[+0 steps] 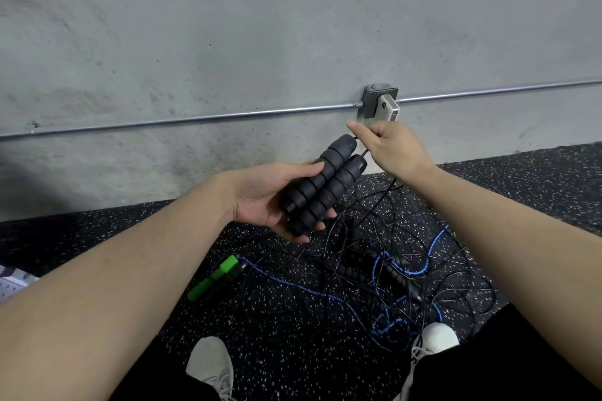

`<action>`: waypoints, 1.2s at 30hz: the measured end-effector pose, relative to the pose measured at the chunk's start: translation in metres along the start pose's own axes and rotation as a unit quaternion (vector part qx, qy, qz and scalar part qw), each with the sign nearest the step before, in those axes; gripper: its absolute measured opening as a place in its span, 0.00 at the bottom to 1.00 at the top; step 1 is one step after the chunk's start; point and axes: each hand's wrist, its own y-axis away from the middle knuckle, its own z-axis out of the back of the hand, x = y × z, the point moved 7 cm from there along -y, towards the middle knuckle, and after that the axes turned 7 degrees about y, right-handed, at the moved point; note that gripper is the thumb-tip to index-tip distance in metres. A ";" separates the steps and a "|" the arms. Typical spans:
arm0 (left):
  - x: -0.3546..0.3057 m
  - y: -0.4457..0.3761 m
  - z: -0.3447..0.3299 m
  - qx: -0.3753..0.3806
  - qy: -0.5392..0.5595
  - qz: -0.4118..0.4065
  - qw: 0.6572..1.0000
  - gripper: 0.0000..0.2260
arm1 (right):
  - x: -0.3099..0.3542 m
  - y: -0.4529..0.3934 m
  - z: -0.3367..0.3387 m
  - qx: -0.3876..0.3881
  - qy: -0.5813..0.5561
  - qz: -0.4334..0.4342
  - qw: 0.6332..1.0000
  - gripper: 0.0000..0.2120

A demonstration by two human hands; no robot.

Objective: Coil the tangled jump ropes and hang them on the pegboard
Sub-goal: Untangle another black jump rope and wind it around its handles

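My left hand (260, 195) holds two black ribbed foam handles (322, 185) side by side, pointing up and to the right. My right hand (391, 150) pinches the thin black cords where they leave the handle tops. Those cords drop into a tangle of black ropes (391, 247) on the floor below. A blue rope (407, 270) winds through the tangle. Its green handles (215, 277) lie to the left, on the floor. More black handles (394, 277) lie inside the pile. A corner of a white pegboard (9, 283) shows at the left edge.
A grey concrete wall carries a metal conduit (195, 119) and a junction box (379, 102) with a white plug-in device. The floor is black speckled rubber (277, 319). My white shoes (211, 361) stand at the bottom, the right one (436, 338) touching the tangle.
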 end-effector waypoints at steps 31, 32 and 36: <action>-0.022 -0.015 0.016 -0.091 -0.037 -0.171 0.980 0.19 | -0.011 -0.004 0.010 -0.057 -0.072 -0.081 0.993 0.24; -0.025 -0.017 0.019 -0.112 -0.021 -0.199 0.973 0.19 | -0.011 -0.005 0.007 -0.051 -0.098 -0.088 0.990 0.22; -0.034 -0.017 0.029 -0.156 0.066 -0.294 0.941 0.20 | 0.001 -0.006 -0.007 -0.014 -0.162 -0.077 0.984 0.10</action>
